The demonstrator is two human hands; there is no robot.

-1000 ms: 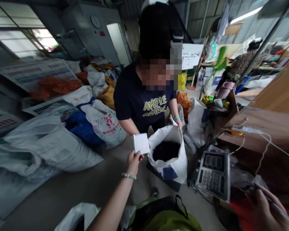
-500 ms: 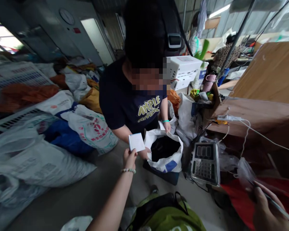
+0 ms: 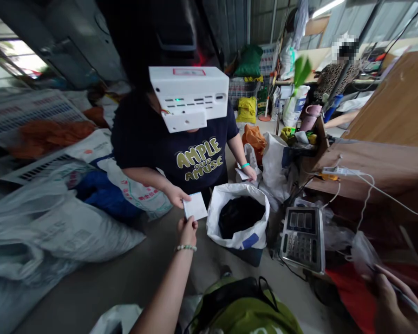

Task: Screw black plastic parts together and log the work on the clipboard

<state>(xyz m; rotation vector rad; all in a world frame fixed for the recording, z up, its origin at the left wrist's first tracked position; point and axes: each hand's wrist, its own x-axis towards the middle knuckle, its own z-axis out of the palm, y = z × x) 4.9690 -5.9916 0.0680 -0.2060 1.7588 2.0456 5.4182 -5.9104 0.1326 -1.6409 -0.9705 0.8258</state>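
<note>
A small white notepad [image 3: 196, 206] with a blue top edge is pinched at its lower edge by my left hand [image 3: 187, 230], which wears a bead bracelet [image 3: 186, 248]. A co-worker's hand [image 3: 177, 196] grips the pad's left corner at the same time. The co-worker's other hand [image 3: 251, 173] holds a white slip of paper [image 3: 242, 174] above the rim of an open white sack [image 3: 214, 227] with dark contents. At the lower right, my right hand [image 3: 390, 297] is closed around a long, thin pen [image 3: 402, 299], partly hidden and blurred.
A weighing-scale display [image 3: 302, 236] stands right of the sack, by a power strip [image 3: 334, 171] with white cables. Full bags [image 3: 73, 232] crowd the left floor. A wooden board [image 3: 397, 102] rises at the right. The co-worker wears a white box [image 3: 191, 97] on the head.
The co-worker has straightened up, raised the head and moved one hand from the sack's rim onto the notepad. My left hand keeps its grip on the pad.
</note>
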